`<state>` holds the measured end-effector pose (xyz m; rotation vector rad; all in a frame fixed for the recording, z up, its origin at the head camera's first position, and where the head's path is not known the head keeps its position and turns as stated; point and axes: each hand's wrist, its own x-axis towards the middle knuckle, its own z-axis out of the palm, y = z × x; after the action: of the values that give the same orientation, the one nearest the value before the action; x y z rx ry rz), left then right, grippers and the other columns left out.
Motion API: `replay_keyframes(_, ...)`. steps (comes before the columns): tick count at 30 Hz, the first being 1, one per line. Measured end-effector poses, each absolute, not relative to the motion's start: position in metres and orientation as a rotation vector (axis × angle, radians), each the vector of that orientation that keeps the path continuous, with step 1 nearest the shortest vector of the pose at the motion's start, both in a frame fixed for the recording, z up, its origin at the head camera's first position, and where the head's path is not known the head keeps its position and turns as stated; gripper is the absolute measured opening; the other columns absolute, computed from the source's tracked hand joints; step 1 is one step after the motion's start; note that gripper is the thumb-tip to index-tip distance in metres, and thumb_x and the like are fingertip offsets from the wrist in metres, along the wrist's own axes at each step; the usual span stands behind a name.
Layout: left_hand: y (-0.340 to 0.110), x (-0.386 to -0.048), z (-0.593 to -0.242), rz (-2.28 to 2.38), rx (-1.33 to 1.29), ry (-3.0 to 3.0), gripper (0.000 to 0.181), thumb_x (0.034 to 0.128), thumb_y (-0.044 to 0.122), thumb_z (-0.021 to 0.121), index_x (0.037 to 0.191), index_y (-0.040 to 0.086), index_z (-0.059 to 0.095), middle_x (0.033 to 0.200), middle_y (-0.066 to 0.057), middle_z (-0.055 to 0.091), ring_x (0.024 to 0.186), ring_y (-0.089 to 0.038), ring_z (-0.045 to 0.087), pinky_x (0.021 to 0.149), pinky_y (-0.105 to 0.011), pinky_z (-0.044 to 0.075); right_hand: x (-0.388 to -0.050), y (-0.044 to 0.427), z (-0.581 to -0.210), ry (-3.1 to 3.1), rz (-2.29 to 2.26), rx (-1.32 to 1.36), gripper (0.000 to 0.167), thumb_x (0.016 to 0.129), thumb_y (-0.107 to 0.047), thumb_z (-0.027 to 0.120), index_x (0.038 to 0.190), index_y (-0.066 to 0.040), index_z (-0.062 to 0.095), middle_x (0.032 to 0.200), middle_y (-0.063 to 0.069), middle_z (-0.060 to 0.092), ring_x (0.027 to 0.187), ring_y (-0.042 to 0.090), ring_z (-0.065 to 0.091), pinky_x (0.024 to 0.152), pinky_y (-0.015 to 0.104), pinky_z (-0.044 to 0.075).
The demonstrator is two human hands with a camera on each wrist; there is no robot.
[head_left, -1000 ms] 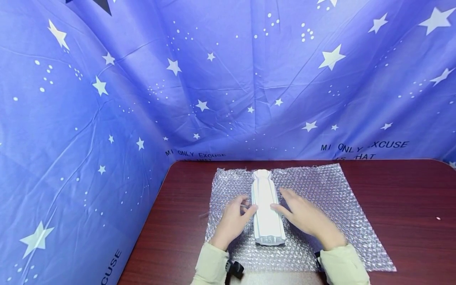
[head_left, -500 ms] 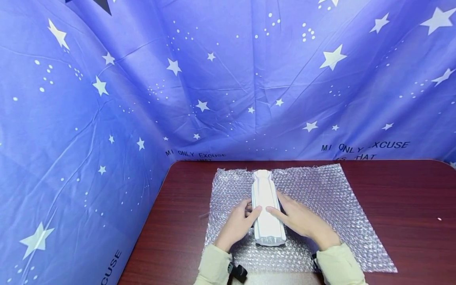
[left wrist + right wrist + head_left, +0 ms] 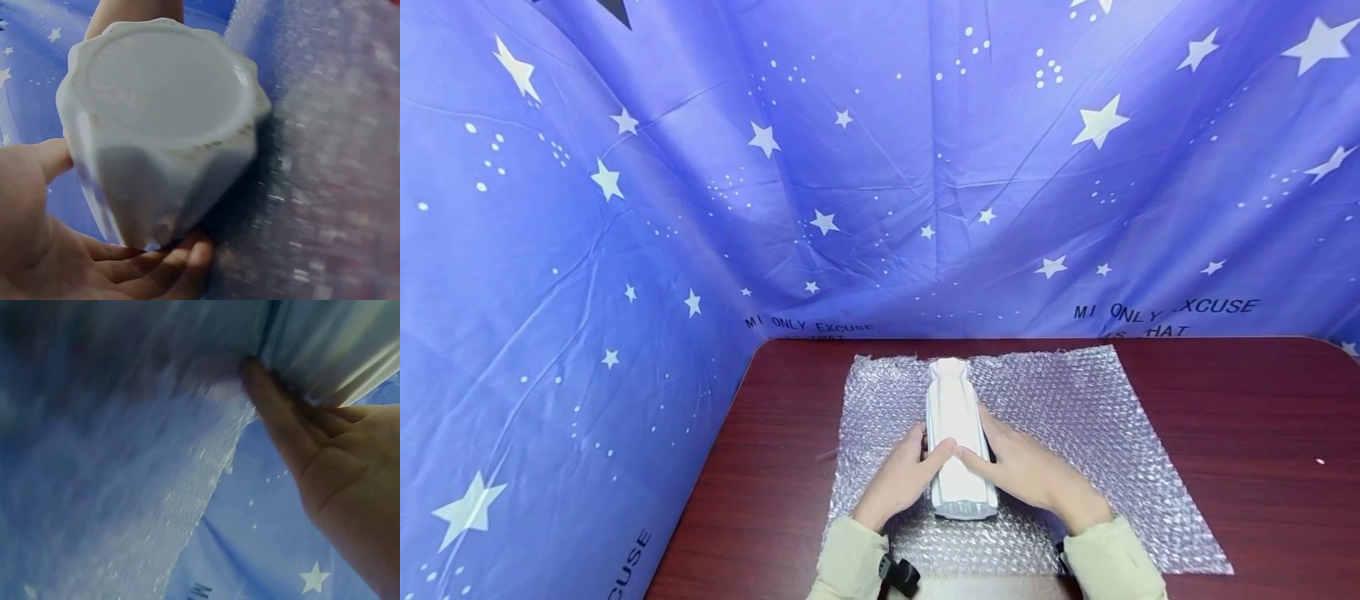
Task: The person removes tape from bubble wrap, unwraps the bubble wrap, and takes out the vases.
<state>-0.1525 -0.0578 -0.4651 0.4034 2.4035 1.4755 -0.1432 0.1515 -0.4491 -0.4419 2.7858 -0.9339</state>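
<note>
A white, fluted ceramic vase [image 3: 957, 408] lies on its side on a sheet of bubble wrap [image 3: 1052, 392], its narrow neck pointing away and its base towards me. My left hand [image 3: 904, 471] grips its left side, thumb on top. From the right, my right hand [image 3: 1037, 468] holds it the same way, and the two thumb tips meet over the vase. In the left wrist view the round base of the vase [image 3: 169, 87] faces the camera, with fingers [image 3: 156, 269] against its underside. The right wrist view shows the fingers running along the lower side; their tips are partly hidden.
The bubble wrap covers the middle of a dark red wooden table [image 3: 1240, 417]. A blue curtain with white stars [image 3: 880, 167] hangs behind and to the left. A small white speck [image 3: 1319, 461] lies on the table at the right.
Both hands have closed in on the vase from its sides, and the thumbs have slid inward over its top until they meet. The vase has hardly moved.
</note>
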Motion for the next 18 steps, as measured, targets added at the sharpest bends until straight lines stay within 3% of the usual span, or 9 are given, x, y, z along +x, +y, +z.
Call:
replay_keyframes(7,-0.0587,-0.1542,-0.4649,1.509,0.419,2.377,0.063,0.1003,0.047,0.053,0.141,0.000,0.044,0.101,-0.005,0.066,0.081,-0.007,0.061,0.072,-0.026,0.054,-0.1391,0.1509,-0.4515,2.801,-0.946,-0.526,0.097,0.096,-0.065,0.046,0.159,-0.003,0.005,0.161,0.024,0.019,0.144,0.045,0.029,0.114,0.062,0.029)
replay_keyframes(10,-0.0595,-0.1549,-0.4684,1.567,0.403,2.342,0.061,0.0989,0.043,0.058,0.140,0.000,0.046,0.105,-0.007,0.067,0.080,-0.007,0.062,0.068,-0.024,0.054,-0.1381,0.1508,-0.4512,2.800,-0.939,-0.512,0.099,0.095,-0.066,0.046,0.158,-0.001,0.006,0.161,0.025,0.018,0.144,0.046,0.027,0.114,0.062,0.028)
replay_keyframes(18,-0.0615,-0.1545,-0.4731,1.651,0.424,2.316,0.059,0.0976,0.038,0.062,0.140,-0.001,0.047,0.117,-0.013,0.067,0.094,-0.014,0.068,0.077,-0.023,0.057,-0.1348,0.1489,-0.4474,2.786,-0.978,-0.469,0.102,0.093,-0.068,0.049,0.159,-0.004,0.005,0.161,0.025,0.017,0.143,0.048,0.028,0.111,0.066,0.029)
